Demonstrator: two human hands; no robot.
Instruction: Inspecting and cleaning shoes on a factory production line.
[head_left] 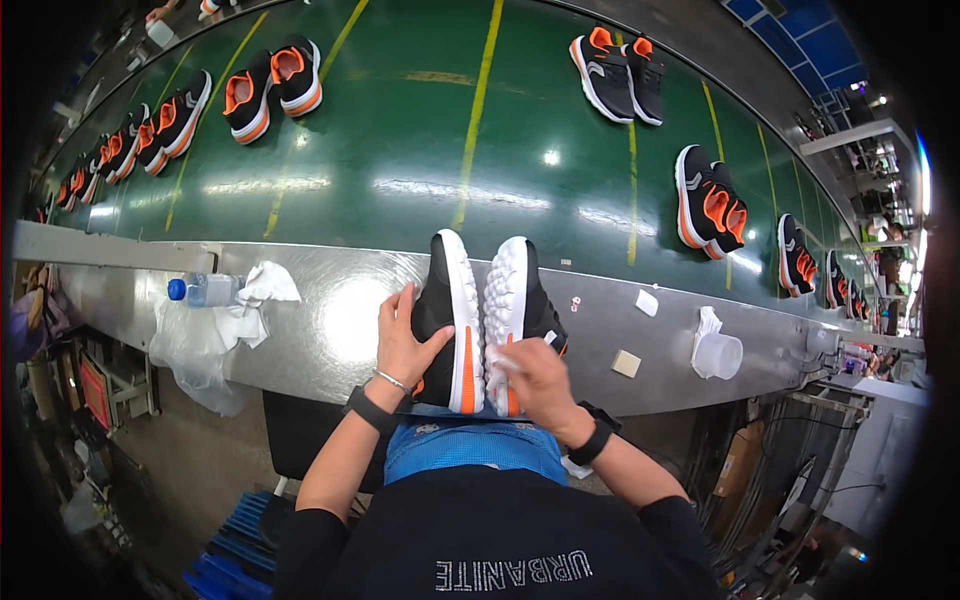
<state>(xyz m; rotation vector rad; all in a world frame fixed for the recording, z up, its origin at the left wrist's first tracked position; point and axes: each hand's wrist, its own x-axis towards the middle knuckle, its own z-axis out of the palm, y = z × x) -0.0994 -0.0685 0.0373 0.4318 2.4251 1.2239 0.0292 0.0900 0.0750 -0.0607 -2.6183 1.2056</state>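
Two black sneakers with white and orange soles lie on their sides at the metal table's near edge, soles facing each other. On the left sneaker [461,310], my left hand [403,338] grips the side, thumb against the sole's edge and fingers along the black upper. The right sneaker [509,290] shows its bumpy white underside. At its lower part, my right hand [540,380] is closed in a pinch on a small white piece [503,361] pressed to the sole. That hand is somewhat blurred, so I cannot tell what the piece is made of.
Beyond the metal table [350,290] runs a green conveyor belt [400,130] carrying several pairs of sneakers [272,90]. A bottle with a blue cap [205,290] and white cloths [268,285] lie left. A beige block [626,363] and a white cup [718,355] are right.
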